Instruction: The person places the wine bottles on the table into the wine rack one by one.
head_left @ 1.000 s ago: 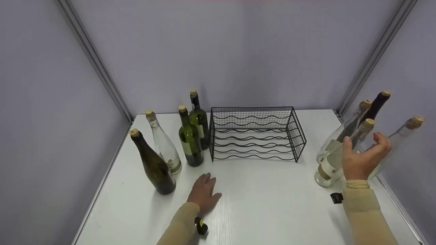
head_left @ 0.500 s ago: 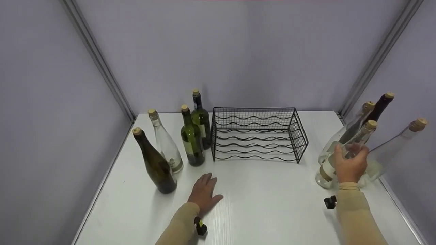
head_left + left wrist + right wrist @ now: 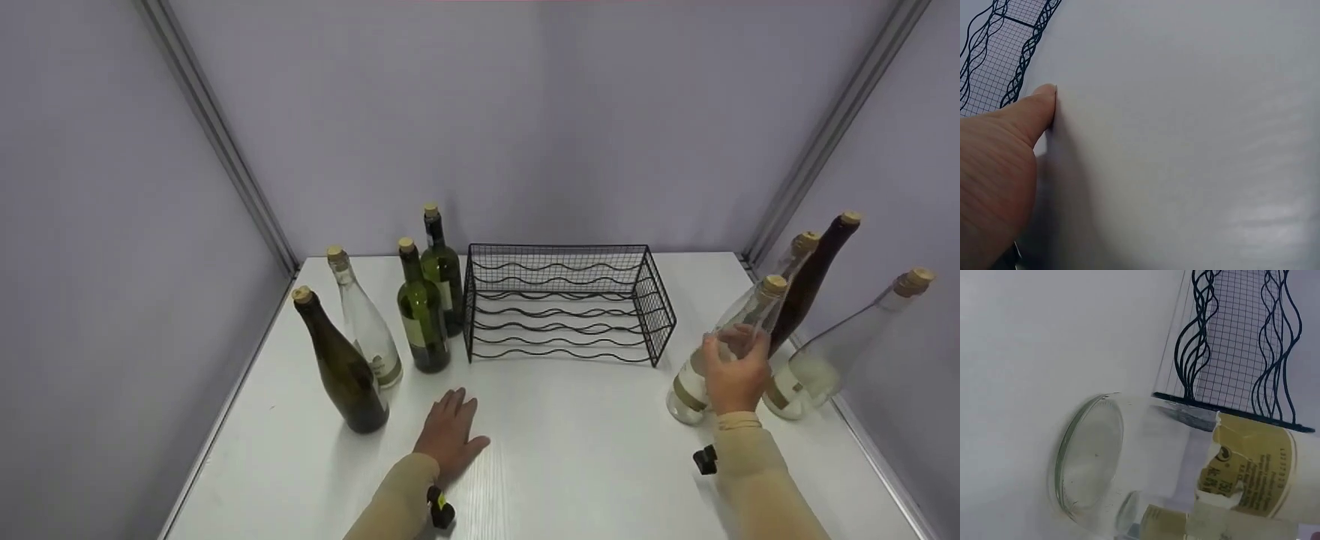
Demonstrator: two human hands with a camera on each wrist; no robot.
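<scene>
My right hand grips a clear glass bottle with a cork, thumb and fingers curled round its upper body. In the right wrist view this bottle shows its round base and a torn tan-and-white label; the hand is almost wholly out of that picture. With fingers stretched out, my left hand rests on the white table, holding nothing. Only its thumb side appears in the left wrist view, the thumb pointing towards the rack. A black wire rack with wavy rails stands at the back middle.
Left of the rack stand two green bottles, a clear bottle and a dark brown bottle, all corked. Beyond my right hand are a dark red bottle and two clear ones, one nearer the right wall. Grey walls enclose the table.
My right hand has come down and left, taken hold of the clear bottle and shifted it left, away from the others. The left hand has stayed in place.
</scene>
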